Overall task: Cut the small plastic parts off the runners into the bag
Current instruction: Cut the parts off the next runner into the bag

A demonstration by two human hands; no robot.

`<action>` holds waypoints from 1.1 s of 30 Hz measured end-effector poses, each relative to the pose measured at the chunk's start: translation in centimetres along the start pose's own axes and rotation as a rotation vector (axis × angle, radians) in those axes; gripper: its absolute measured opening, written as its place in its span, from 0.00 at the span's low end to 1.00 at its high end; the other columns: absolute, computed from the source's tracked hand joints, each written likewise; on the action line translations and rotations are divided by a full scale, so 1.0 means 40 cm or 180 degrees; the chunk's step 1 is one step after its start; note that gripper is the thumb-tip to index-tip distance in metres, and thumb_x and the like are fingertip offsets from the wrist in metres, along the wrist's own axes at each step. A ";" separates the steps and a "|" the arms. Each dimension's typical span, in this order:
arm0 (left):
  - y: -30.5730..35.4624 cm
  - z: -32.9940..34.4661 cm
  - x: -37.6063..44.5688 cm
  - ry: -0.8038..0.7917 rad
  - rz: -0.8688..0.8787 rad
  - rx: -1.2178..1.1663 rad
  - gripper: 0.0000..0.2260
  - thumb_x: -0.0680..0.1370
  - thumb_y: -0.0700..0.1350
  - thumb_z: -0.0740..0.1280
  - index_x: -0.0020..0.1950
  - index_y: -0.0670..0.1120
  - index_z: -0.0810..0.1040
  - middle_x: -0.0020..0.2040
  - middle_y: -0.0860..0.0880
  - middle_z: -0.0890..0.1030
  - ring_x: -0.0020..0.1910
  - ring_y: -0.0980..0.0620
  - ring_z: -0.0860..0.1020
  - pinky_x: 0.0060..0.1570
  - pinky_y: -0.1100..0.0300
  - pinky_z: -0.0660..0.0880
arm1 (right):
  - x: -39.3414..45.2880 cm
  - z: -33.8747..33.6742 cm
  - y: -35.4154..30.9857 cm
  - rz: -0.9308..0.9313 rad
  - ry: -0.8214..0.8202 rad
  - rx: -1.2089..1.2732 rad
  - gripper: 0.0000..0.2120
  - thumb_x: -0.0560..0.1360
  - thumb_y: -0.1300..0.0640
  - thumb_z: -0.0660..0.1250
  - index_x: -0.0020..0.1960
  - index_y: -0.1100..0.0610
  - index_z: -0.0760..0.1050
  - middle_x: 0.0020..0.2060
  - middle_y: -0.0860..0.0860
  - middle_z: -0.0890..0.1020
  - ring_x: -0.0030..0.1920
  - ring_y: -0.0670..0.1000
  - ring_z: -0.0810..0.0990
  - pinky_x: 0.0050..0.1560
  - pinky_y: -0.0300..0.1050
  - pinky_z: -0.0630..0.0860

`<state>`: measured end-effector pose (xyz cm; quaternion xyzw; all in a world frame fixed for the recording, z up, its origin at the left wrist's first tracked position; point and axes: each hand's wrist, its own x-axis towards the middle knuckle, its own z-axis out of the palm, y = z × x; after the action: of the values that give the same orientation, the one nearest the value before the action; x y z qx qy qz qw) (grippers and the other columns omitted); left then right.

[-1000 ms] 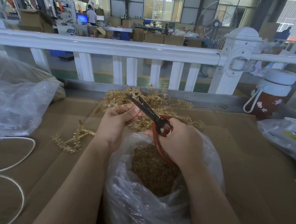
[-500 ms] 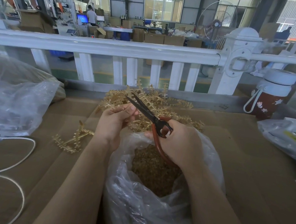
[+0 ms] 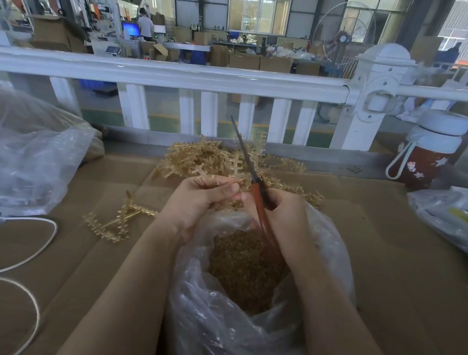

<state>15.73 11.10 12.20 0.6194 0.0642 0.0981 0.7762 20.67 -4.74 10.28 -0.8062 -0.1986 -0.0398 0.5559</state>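
Two hands are seen working above the open bag (image 3: 245, 316), which is set nearest and is already heaped with cut parts (image 3: 245, 272); the left hand (image 3: 198, 199) is curled round a runner (image 3: 213, 180), pinched just over the bag's mouth; the right hand (image 3: 285, 217) is wrapped round the scissors (image 3: 255, 178), whose blades are closed and pointed up and away, touching the runner's right side; the left hand is judged nearer the work; the uncut pile (image 3: 200, 161) is heaped beyond both hands; one loose runner (image 3: 119, 219) is left lying well to the left.
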 end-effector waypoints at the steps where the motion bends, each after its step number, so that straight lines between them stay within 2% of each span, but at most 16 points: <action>1: -0.002 0.001 0.000 -0.0055 -0.0017 0.0005 0.12 0.67 0.42 0.76 0.47 0.38 0.85 0.45 0.37 0.84 0.45 0.43 0.82 0.58 0.41 0.77 | 0.002 -0.001 0.001 0.0021 0.0003 0.0083 0.12 0.74 0.49 0.74 0.37 0.54 0.82 0.26 0.46 0.82 0.26 0.44 0.80 0.30 0.40 0.77; 2: -0.001 0.003 -0.002 -0.0105 -0.0005 0.0025 0.08 0.67 0.41 0.75 0.44 0.40 0.86 0.42 0.40 0.85 0.41 0.48 0.82 0.53 0.47 0.78 | 0.005 -0.003 0.002 0.0032 0.0007 0.0140 0.10 0.75 0.51 0.74 0.38 0.56 0.82 0.26 0.46 0.82 0.26 0.44 0.80 0.30 0.37 0.76; 4: -0.001 0.004 -0.003 -0.0139 0.0049 0.0041 0.04 0.66 0.42 0.76 0.40 0.46 0.87 0.40 0.44 0.85 0.38 0.51 0.82 0.50 0.53 0.77 | 0.010 -0.006 0.004 0.0053 0.0017 0.0172 0.08 0.75 0.54 0.74 0.39 0.56 0.82 0.27 0.46 0.82 0.27 0.42 0.79 0.30 0.34 0.75; 7: 0.003 0.000 -0.005 -0.0047 0.0122 0.0012 0.10 0.63 0.47 0.77 0.43 0.48 0.87 0.41 0.46 0.85 0.43 0.50 0.82 0.55 0.50 0.75 | 0.010 -0.006 0.004 0.0040 0.0015 0.0136 0.08 0.75 0.54 0.74 0.38 0.53 0.81 0.28 0.44 0.82 0.28 0.42 0.80 0.32 0.33 0.76; 9: 0.008 -0.002 -0.005 0.0036 0.0201 0.0037 0.12 0.64 0.48 0.77 0.44 0.46 0.86 0.40 0.46 0.84 0.44 0.48 0.80 0.56 0.50 0.74 | 0.009 -0.006 0.001 0.0028 0.0031 0.0079 0.09 0.75 0.54 0.74 0.37 0.51 0.80 0.31 0.45 0.84 0.31 0.45 0.82 0.33 0.38 0.78; 11: 0.009 -0.006 -0.005 0.0080 0.0248 0.0048 0.08 0.65 0.47 0.77 0.42 0.46 0.87 0.39 0.46 0.83 0.45 0.45 0.78 0.56 0.49 0.74 | 0.007 -0.006 -0.002 0.0029 0.0055 -0.0039 0.09 0.74 0.53 0.74 0.37 0.51 0.80 0.34 0.46 0.84 0.33 0.47 0.82 0.36 0.43 0.80; 14: 0.009 -0.006 -0.001 0.0130 0.0375 0.0314 0.02 0.70 0.42 0.76 0.38 0.48 0.86 0.37 0.46 0.83 0.41 0.50 0.79 0.50 0.56 0.75 | 0.008 -0.007 -0.004 0.0038 0.0039 -0.0258 0.09 0.75 0.50 0.73 0.38 0.52 0.81 0.33 0.46 0.84 0.34 0.47 0.82 0.40 0.50 0.82; 16: 0.004 -0.009 0.006 0.0136 0.0445 0.0462 0.09 0.74 0.37 0.74 0.38 0.49 0.86 0.36 0.48 0.83 0.39 0.52 0.80 0.46 0.61 0.75 | 0.009 -0.006 -0.001 0.0016 0.0025 -0.0328 0.08 0.75 0.50 0.73 0.38 0.49 0.80 0.32 0.46 0.84 0.34 0.46 0.82 0.43 0.54 0.83; 18: 0.005 -0.011 0.005 0.0049 0.0510 0.0540 0.11 0.75 0.34 0.72 0.38 0.49 0.86 0.34 0.49 0.83 0.35 0.56 0.80 0.41 0.66 0.75 | 0.010 -0.007 0.001 0.0004 0.0024 -0.0400 0.09 0.75 0.50 0.73 0.37 0.46 0.79 0.32 0.44 0.84 0.34 0.46 0.83 0.44 0.54 0.83; 23: 0.005 -0.015 0.003 0.0010 0.0580 0.0699 0.08 0.74 0.31 0.70 0.41 0.42 0.83 0.31 0.48 0.80 0.30 0.57 0.75 0.34 0.69 0.73 | 0.012 -0.008 0.011 -0.0014 0.0003 -0.0463 0.09 0.74 0.50 0.74 0.36 0.46 0.79 0.32 0.41 0.83 0.33 0.45 0.82 0.42 0.54 0.83; 25: 0.005 -0.012 0.003 0.0054 0.0562 0.0582 0.10 0.74 0.32 0.70 0.38 0.45 0.84 0.31 0.47 0.80 0.29 0.56 0.74 0.34 0.68 0.73 | 0.013 -0.007 0.014 -0.0045 -0.0013 -0.0513 0.08 0.74 0.46 0.74 0.38 0.46 0.79 0.33 0.39 0.83 0.33 0.44 0.82 0.41 0.52 0.82; 27: 0.004 -0.014 0.006 0.0124 0.0561 0.0506 0.12 0.75 0.34 0.70 0.35 0.47 0.84 0.31 0.48 0.80 0.30 0.54 0.73 0.35 0.66 0.72 | 0.010 -0.008 0.016 -0.0073 -0.0072 -0.0668 0.10 0.71 0.38 0.73 0.41 0.43 0.78 0.33 0.38 0.83 0.35 0.41 0.81 0.37 0.43 0.79; 30: 0.003 -0.020 0.010 0.0235 0.0543 0.0430 0.11 0.76 0.40 0.70 0.34 0.48 0.84 0.33 0.49 0.81 0.33 0.54 0.75 0.40 0.63 0.72 | -0.001 -0.010 0.016 -0.0234 -0.0133 -0.0981 0.24 0.65 0.23 0.66 0.50 0.40 0.75 0.37 0.35 0.81 0.39 0.35 0.78 0.35 0.31 0.69; 31: 0.003 -0.021 0.010 0.0240 0.0537 0.0333 0.11 0.77 0.41 0.71 0.34 0.48 0.85 0.34 0.50 0.82 0.34 0.55 0.77 0.41 0.64 0.73 | -0.003 -0.010 0.016 -0.0294 -0.0137 -0.1076 0.28 0.64 0.21 0.64 0.52 0.40 0.74 0.39 0.34 0.80 0.40 0.34 0.77 0.35 0.30 0.67; 33: 0.004 -0.023 0.011 0.0194 0.0589 0.0137 0.10 0.75 0.43 0.71 0.33 0.49 0.85 0.34 0.51 0.83 0.38 0.55 0.78 0.46 0.64 0.74 | -0.004 -0.008 0.019 -0.0352 -0.0133 -0.1249 0.28 0.66 0.22 0.65 0.55 0.41 0.73 0.43 0.35 0.80 0.42 0.36 0.78 0.35 0.30 0.67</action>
<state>15.94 12.09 12.18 0.6360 0.0324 0.1867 0.7481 20.86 -5.32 9.68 -0.8876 -0.2425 -0.0915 0.3809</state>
